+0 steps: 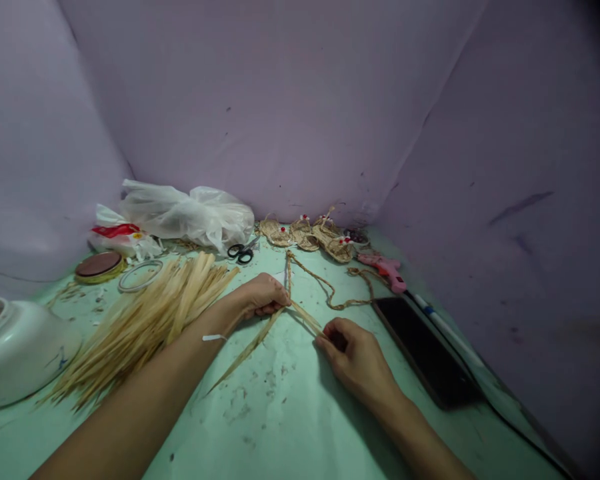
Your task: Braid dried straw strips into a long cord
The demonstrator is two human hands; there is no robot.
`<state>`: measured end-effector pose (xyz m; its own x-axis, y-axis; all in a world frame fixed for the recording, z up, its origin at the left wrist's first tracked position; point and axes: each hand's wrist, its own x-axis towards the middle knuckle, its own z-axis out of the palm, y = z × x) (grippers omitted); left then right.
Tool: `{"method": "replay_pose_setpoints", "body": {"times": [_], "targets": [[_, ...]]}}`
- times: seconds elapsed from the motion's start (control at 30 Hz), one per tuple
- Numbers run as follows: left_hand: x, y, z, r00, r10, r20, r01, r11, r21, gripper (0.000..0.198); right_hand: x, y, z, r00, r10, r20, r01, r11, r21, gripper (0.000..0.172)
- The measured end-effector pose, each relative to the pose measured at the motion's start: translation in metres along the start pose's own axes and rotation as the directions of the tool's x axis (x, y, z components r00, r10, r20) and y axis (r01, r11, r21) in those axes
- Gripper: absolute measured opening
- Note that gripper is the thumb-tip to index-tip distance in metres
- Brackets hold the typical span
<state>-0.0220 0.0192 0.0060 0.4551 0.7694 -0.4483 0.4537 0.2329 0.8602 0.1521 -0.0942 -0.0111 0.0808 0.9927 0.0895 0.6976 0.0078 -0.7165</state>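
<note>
Pinches two flat straw strips [307, 317] at their crossing with the left hand [261, 297], fingers curled shut over the spot where the braided cord [325, 287] begins. Grips the nearer end of one strip with the right hand [353, 357], thumb and fingertips closed on it. All low on the pale green table [280, 420], mid-frame, between the two wrists.

Likely to handle as featherweight and papery. Stiff along the grain, quick to split or crease if bent sharply. Best taken flat between the finger pads close to the crossing, not at the trailing tip. Dry and ribbed in look, tapering to a point toward the near left. Possibly twisted rather than plaited along the cord; hard to tell at this size.

Further out:
- a fanned straw bundle [150, 320] beside the left forearm
- a glossy white ceramic bowl [15, 347]
- black-handled scissors [243, 252]
- crumpled clear plastic bags [190, 213]
- tiny woven straw sandals [305, 235] with red beads
- a pink glue gun [385, 269]
- a dark phone [420, 347] just right of the right hand
</note>
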Motion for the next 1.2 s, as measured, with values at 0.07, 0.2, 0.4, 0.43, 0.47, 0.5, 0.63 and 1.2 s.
{"method": "replay_pose_setpoints", "body": {"times": [0.07,0.2,0.4,0.43,0.47,0.5,0.63,1.2], "targets": [[0.0,0.0,0.001,1.0,0.011,-0.003,-0.011,1.0,0.0,0.017,-0.006,0.002,0.0,1.0,-0.004,0.003,0.004,1.0,0.001,0.015],[-0.002,0.002,0.002,0.999,0.039,0.001,-0.039,0.999,-0.027,0.014,-0.004,0.006,0.001,0.999,0.013,0.046,-0.016,0.998,0.059,0.015],[0.0,-0.003,-0.001,0.999,0.046,0.019,-0.046,0.999,-0.003,0.014,-0.004,0.008,0.003,0.997,0.041,0.072,-0.046,0.996,0.07,0.017],[0.0,-0.003,-0.001,0.999,0.05,0.016,-0.05,0.999,0.001,0.014,-0.005,0.007,0.002,0.996,0.049,0.076,-0.053,0.997,0.053,0.018],[0.0,-0.003,-0.001,0.998,0.055,0.01,-0.055,0.999,0.0,0.014,-0.006,0.005,-0.001,0.996,0.054,0.067,-0.056,0.998,0.025,0.019],[-0.001,-0.003,0.0,0.998,0.058,0.006,-0.058,0.998,-0.002,0.014,-0.007,0.003,-0.004,0.998,0.048,0.036,-0.048,0.999,-0.011,0.02],[-0.003,0.001,0.0,0.998,0.06,0.009,-0.059,0.997,-0.045,0.015,0.007,-0.014,-0.02,0.962,-0.116,-0.247,0.095,0.991,-0.093,0.023],[0.002,-0.008,-0.011,0.997,0.065,0.051,-0.063,0.997,-0.035,0.009,0.071,-0.044,0.039,0.903,0.239,0.357,-0.4,0.771,0.495,0.007]]}}
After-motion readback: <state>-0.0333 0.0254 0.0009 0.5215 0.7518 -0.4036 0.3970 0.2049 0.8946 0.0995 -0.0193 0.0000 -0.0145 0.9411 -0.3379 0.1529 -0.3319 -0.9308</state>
